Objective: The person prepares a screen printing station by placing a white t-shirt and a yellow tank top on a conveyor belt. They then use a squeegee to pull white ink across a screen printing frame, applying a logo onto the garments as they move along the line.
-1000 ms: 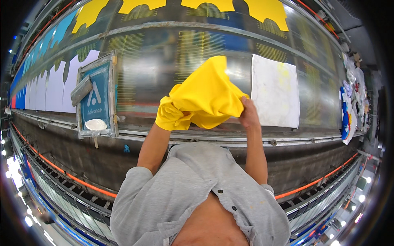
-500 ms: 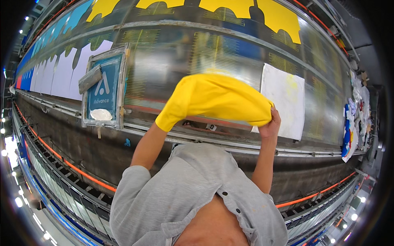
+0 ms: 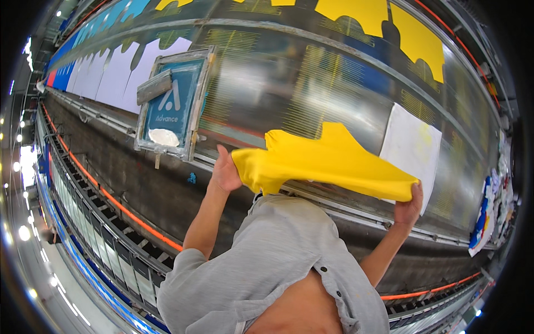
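A piece of yellow fabric (image 3: 328, 162) stretches between my two hands above the near edge of a long, glossy table (image 3: 250, 103). At its left end, my left hand (image 3: 225, 171) grips the cloth; the thumb stands up and the other fingers are partly hidden. My right hand (image 3: 409, 206) pinches the far right corner. Behind that corner, a white cloth sheet (image 3: 411, 142) with faint yellow stains lies on the table. To the left rests a framed printing screen (image 3: 192, 119) with teal mesh, a squeegee (image 3: 154, 87) lying across it and a white blob of paste (image 3: 163, 137).
Yellow cut pieces (image 3: 420, 42) lie along the table's far side. White cut pieces (image 3: 117, 72) line the left, beside light blue ones (image 3: 114, 16). Crumpled cloth scraps (image 3: 489, 200) hang at the right end. A metal rail (image 3: 345, 214) edges the table before me.
My left hand has come out from under the fabric and now shows at its left end. The fabric is lower and pulled straighter. The view has shifted and tilted.
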`<state>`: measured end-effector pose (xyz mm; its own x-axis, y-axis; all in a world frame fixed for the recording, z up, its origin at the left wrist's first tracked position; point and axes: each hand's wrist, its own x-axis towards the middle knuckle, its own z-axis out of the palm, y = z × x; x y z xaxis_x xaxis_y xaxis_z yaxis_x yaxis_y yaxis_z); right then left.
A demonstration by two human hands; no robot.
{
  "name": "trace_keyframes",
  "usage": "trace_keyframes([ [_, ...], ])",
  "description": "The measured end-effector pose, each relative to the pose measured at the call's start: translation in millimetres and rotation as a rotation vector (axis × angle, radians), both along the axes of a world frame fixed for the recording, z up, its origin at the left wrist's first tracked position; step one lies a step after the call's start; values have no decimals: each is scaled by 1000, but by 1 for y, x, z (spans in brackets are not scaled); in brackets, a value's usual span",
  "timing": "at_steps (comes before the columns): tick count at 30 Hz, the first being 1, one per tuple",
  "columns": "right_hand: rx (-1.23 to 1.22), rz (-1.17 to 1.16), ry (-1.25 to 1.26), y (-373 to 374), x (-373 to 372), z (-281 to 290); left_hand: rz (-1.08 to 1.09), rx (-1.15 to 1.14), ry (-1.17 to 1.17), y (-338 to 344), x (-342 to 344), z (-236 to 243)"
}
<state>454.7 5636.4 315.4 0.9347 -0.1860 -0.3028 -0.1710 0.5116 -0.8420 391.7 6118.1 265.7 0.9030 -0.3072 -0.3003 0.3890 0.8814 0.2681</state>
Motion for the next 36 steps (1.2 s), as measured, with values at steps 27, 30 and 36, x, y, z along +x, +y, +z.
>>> trace_keyframes([
  [27,-251,-134,-245,33,248,75,463,975,-265,33,341,82],
  [30,-306,-149,-216,32,234,68,410,1044,-261,17,315,87],
  [36,-446,-123,-153,37,196,18,236,1095,-242,24,282,34],
])
